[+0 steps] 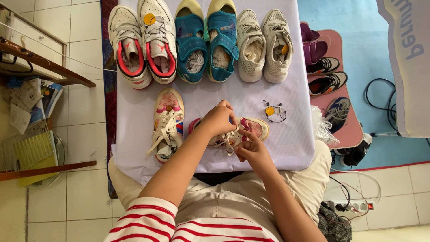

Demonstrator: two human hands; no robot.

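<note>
Head view: you sit at a white sheet [277,143] laid over a low table, working on a small pink shoe [251,127] that lies on its side near the front edge. Your left hand [218,118] cups over the shoe's middle, fingers curled down on it, pinning it. Your right hand [251,150] sits just below, thumb and forefinger pinched on the white lace [229,142] at the eyelets. Both hands are closed on something, neither is free.

Step in hand, as I read it: lacing or tying this shoe. The lace looks loose and bunched between your hands, so threading seems mid-way, not finished; I cannot tell which eyelet you are at, your left hand hides it.

Next move calls for a steady hold with the left and a clean pull of the lace end with the right, keeping tension so the loops don't slip back.

The mate shoe [167,123] lies just to the left, upright, laced with loose ends. A yellow tag on a black string [273,112] lies to the right of the shoe, apart from it. Along the far edge sit three pairs: white-red sneakers [143,42], teal sandals [207,42], white mesh shoes [264,45]. More shoes sit on a pink stand [349,130] to the right, well apart.
</note>
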